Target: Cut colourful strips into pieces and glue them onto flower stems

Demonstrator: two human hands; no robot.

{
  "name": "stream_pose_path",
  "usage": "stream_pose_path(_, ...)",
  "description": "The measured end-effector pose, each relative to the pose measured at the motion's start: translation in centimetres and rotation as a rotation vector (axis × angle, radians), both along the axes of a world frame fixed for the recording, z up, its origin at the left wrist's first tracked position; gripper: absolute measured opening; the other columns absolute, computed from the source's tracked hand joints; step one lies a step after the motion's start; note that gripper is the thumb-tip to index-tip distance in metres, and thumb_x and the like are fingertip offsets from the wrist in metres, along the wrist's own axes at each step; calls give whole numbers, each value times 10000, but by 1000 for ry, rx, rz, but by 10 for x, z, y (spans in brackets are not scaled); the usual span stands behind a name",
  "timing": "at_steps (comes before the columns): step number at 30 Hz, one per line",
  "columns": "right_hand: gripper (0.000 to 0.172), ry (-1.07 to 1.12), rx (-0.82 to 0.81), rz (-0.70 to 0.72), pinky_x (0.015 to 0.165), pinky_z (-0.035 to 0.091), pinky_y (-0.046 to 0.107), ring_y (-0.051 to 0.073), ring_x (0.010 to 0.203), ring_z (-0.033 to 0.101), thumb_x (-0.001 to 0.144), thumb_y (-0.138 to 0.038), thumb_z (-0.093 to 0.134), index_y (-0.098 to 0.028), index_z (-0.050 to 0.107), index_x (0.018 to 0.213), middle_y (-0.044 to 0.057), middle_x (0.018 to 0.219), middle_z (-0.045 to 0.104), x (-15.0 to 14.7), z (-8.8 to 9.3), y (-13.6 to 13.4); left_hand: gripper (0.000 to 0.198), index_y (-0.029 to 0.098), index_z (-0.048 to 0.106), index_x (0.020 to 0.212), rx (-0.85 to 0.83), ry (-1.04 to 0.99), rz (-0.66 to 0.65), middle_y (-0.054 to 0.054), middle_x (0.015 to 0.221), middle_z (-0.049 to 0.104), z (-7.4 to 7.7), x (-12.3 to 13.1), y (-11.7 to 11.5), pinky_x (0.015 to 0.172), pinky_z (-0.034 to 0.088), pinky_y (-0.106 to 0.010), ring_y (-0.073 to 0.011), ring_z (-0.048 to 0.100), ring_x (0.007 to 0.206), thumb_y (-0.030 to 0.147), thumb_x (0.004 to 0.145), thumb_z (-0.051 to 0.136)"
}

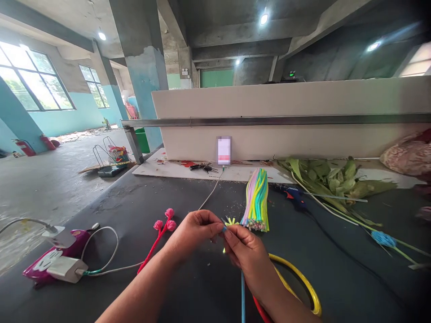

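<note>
My left hand (193,233) and my right hand (247,253) meet over the dark table (168,287), both pinched on a small yellow pipe-cleaner flower (230,222) with short spiky tips. A blue stem (242,296) runs down from under my right hand. Yellow (303,280) and red pipe cleaners curve out beside my right wrist. Just beyond my fingers lies a bundle of pastel pipe cleaners (257,199).
A pink pipe-cleaner flower on a red stem (161,233) lies left of my hands. A magenta power strip with a white charger (55,262) sits far left. A phone (224,150) leans on the white wall. A glue gun (292,196), green leaves (332,179) and a blue flower (384,238) lie right.
</note>
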State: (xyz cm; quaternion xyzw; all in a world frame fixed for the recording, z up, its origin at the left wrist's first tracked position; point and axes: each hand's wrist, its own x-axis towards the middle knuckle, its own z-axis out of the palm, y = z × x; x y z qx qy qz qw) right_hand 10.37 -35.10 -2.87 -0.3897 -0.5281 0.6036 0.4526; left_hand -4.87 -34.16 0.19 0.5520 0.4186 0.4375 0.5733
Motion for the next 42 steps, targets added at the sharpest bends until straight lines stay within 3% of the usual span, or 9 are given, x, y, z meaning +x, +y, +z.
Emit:
stream_pose_path(9,313,100,1,11,397,195,191,42,424,284,763,-457,622,-157,558,704,-68,521,414,-2,1,-3,198,114,585,671,-148,-248,-37,-7,576,557,-3,6,-3,495,324,-194,-64,463,498,282,693,686)
stream_pose_path(20,224,355,-175,159,390,123,194,20,394,207,827,-349,596,-164,538,714,-75,541,426,1,-2,0,196,120,656,753,28,-159,38,12,585,533,-7,8,-3,577,358,-216,-74,447,562,299,691,704)
stream_pose_path(24,227,329,-129,154,399,147,193,27,417,215,843,-362,571,-162,555,739,-70,560,407,0,-2,-4,184,127,605,684,45,-171,34,11,572,524,-8,11,-3,575,374,-231,-87,477,553,291,707,685)
stream_pose_path(31,314,111,-11,1,408,196,188,57,458,274,801,-473,576,-164,589,746,-62,546,365,-2,-4,-5,238,131,579,649,66,-100,133,12,582,533,-4,18,-4,568,382,-220,-83,466,556,334,671,700)
stream_pose_path(37,331,-73,125,-56,387,205,196,58,433,288,786,-504,574,-177,593,733,-53,538,401,-1,-5,-3,249,123,602,683,37,-116,18,9,588,522,-5,7,0,575,370,-221,-80,462,559,356,701,686)
stream_pose_path(42,375,23,62,40,378,210,192,50,413,300,813,-514,529,-173,529,656,-55,537,403,-2,3,-7,245,117,651,814,22,-175,-63,-8,632,548,-6,0,1,641,401,-246,-98,504,609,343,724,674)
